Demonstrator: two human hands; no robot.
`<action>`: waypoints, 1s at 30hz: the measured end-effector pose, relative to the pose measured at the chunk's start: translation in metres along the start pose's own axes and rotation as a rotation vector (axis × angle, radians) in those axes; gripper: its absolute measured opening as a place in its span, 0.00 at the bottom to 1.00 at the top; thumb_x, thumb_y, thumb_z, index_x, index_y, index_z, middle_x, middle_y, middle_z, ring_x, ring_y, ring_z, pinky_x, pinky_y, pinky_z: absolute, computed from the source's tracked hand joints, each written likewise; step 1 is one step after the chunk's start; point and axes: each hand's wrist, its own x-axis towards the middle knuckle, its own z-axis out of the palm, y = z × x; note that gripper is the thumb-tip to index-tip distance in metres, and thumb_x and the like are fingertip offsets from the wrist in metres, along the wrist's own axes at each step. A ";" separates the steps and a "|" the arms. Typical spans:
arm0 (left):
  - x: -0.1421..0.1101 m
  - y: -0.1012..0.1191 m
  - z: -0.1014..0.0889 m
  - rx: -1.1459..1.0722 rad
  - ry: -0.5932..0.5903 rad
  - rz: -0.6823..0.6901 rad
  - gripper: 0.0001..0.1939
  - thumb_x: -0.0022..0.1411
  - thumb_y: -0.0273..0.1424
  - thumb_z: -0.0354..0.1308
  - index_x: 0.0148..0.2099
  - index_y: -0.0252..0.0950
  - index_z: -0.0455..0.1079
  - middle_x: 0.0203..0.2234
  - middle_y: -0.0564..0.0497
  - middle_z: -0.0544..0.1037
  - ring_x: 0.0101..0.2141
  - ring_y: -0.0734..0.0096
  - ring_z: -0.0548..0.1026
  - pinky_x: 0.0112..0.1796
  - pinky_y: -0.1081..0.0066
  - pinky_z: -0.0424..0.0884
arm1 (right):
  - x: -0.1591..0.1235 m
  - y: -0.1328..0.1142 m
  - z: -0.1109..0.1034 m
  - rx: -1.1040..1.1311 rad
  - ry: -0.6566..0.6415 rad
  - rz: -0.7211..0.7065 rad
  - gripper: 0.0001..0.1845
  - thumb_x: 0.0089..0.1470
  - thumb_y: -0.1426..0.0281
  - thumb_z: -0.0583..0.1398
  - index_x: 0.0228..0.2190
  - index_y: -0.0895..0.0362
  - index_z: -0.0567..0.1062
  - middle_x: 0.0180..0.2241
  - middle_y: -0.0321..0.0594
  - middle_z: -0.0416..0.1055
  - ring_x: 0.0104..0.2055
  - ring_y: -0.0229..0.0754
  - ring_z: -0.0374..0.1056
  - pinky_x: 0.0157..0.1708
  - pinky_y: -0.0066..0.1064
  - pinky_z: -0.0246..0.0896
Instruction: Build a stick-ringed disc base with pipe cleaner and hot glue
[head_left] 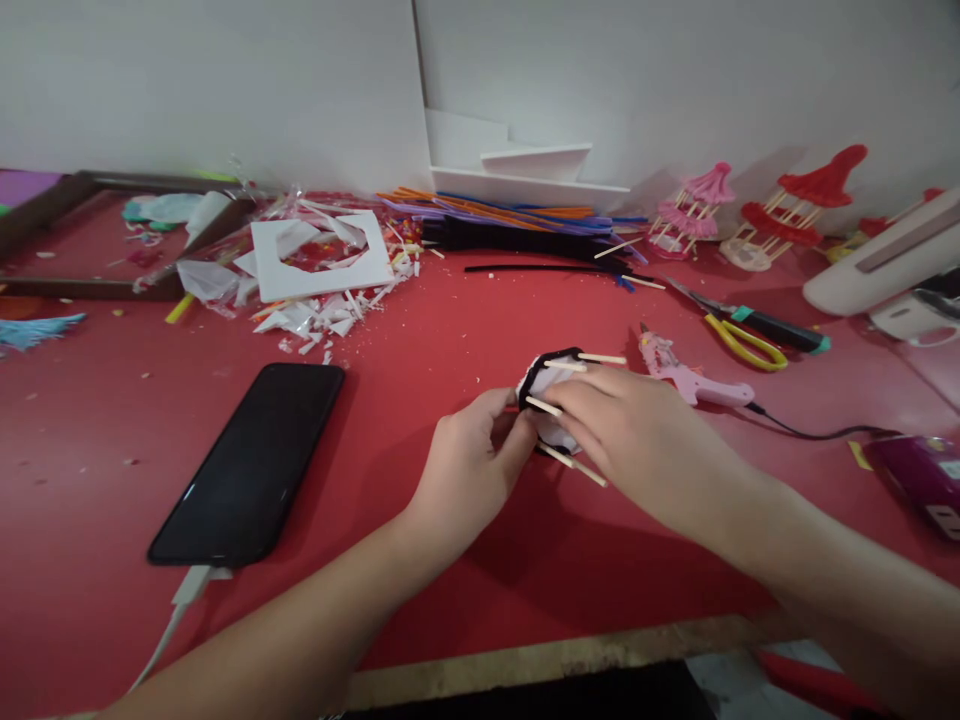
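Between my two hands, above the red tabletop, is a small round white foam disc [551, 385] edged with black fuzzy trim, with several short pale sticks standing out of it toward the right. My left hand [476, 450] pinches the disc's left edge between thumb and fingers. From the right, my right hand [630, 420] reaches over the sticks, its fingers bent and pressed in at the disc's face and trim. My right fingertips are partly hidden behind a stick. A pink glue gun [694, 380] lies just beyond my right hand.
A black phone [247, 465] on a charging cable lies at left. Behind it are foam scraps and a cut-out white sheet [262, 265]. Pipe cleaners [517, 235] lie along the wall. At right are yellow-handled scissors [742, 340], a cutter knife [780, 328] and pink and red stick models [784, 215].
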 end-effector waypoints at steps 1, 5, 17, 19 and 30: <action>0.000 0.000 0.000 0.006 -0.003 0.003 0.10 0.66 0.33 0.52 0.42 0.36 0.73 0.30 0.52 0.81 0.29 0.71 0.77 0.30 0.75 0.69 | 0.001 0.001 0.001 0.039 0.019 0.025 0.12 0.57 0.81 0.57 0.40 0.59 0.75 0.40 0.43 0.76 0.40 0.46 0.72 0.37 0.37 0.66; -0.002 0.003 0.001 0.028 0.007 0.026 0.09 0.66 0.31 0.52 0.40 0.36 0.73 0.27 0.53 0.80 0.26 0.74 0.75 0.27 0.76 0.67 | 0.000 -0.001 0.004 -0.005 0.184 0.020 0.10 0.60 0.80 0.54 0.34 0.59 0.75 0.32 0.40 0.75 0.36 0.44 0.71 0.33 0.34 0.61; -0.004 0.005 0.001 0.054 0.005 0.060 0.07 0.66 0.31 0.53 0.42 0.36 0.72 0.30 0.52 0.83 0.27 0.75 0.77 0.28 0.78 0.69 | -0.006 -0.005 0.016 -0.100 0.443 0.058 0.07 0.62 0.74 0.58 0.38 0.60 0.77 0.33 0.42 0.79 0.31 0.40 0.73 0.28 0.31 0.59; -0.004 0.005 0.001 0.057 0.006 0.072 0.07 0.66 0.30 0.53 0.43 0.36 0.72 0.31 0.52 0.83 0.27 0.76 0.77 0.28 0.78 0.69 | -0.007 -0.007 0.017 -0.083 0.443 0.065 0.08 0.62 0.75 0.57 0.37 0.60 0.77 0.34 0.43 0.79 0.32 0.40 0.73 0.28 0.31 0.59; -0.004 0.007 0.001 0.147 0.035 0.112 0.16 0.65 0.30 0.54 0.54 0.36 0.69 0.20 0.59 0.76 0.20 0.79 0.71 0.23 0.79 0.64 | -0.007 -0.002 0.015 -0.133 0.474 0.060 0.09 0.64 0.70 0.58 0.35 0.58 0.78 0.31 0.39 0.80 0.33 0.39 0.74 0.33 0.30 0.62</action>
